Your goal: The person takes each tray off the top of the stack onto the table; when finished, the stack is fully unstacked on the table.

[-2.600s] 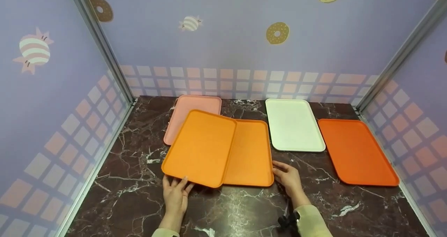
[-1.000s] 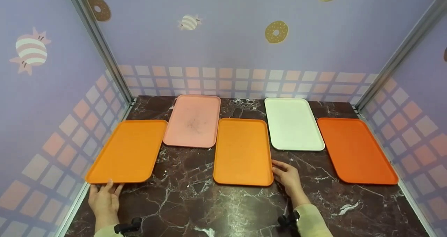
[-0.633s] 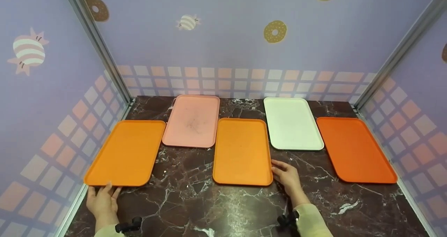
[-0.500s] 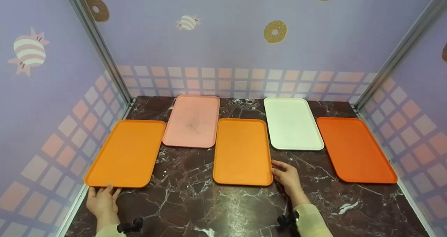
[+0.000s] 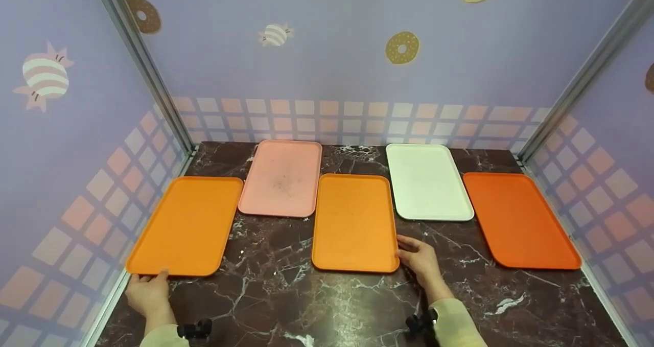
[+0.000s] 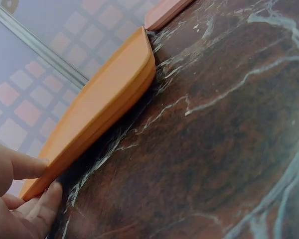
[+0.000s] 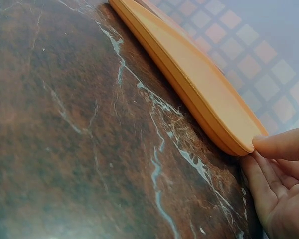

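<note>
In the head view my left hand [image 5: 149, 295] is at the near edge of the left orange tray [image 5: 185, 227]. The left wrist view shows the thumb [image 6: 27, 165] on top of this tray's rim and the fingers [image 6: 46, 209] below it, pinching the edge. My right hand [image 5: 420, 259] is at the lower right corner of the middle orange tray [image 5: 355, 223]. In the right wrist view, its thumb [image 7: 276, 144] lies over the rim, with the other fingers beneath, so it pinches that corner. Both trays have nothing on them.
Behind, between the two orange trays, lies a pink tray [image 5: 282, 178] with dark smudges. To the right are a white tray [image 5: 430, 182] and a red-orange tray [image 5: 521, 222]. Walls enclose the dark marble table [image 5: 265, 306] at the left, back and right.
My left hand has carried its orange tray leftward from over the middle and pink trays and lowered it near the left wall. My right hand has stayed at the middle tray's corner.
</note>
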`<control>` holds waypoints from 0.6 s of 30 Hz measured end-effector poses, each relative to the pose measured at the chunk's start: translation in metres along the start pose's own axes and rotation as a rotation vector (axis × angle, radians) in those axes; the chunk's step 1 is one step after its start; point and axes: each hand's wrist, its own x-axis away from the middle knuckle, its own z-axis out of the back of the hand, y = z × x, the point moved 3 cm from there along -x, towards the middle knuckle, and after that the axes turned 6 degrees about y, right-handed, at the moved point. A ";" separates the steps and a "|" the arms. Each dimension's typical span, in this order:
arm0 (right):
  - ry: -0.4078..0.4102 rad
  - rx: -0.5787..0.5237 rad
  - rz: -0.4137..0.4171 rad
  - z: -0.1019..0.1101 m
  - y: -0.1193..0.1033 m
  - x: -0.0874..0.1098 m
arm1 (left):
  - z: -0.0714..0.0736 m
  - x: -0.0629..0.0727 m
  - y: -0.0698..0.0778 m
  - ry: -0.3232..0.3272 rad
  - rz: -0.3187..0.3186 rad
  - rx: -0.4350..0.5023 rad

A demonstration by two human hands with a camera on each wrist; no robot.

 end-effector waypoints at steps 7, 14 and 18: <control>0.004 0.015 0.001 0.001 0.000 -0.001 | -0.002 0.001 0.000 0.006 -0.038 -0.095; 0.011 0.014 -0.008 0.000 0.001 -0.001 | -0.002 0.003 0.001 0.002 -0.075 -0.137; 0.010 0.023 -0.014 0.000 0.000 0.000 | -0.002 0.003 0.002 -0.002 -0.081 -0.165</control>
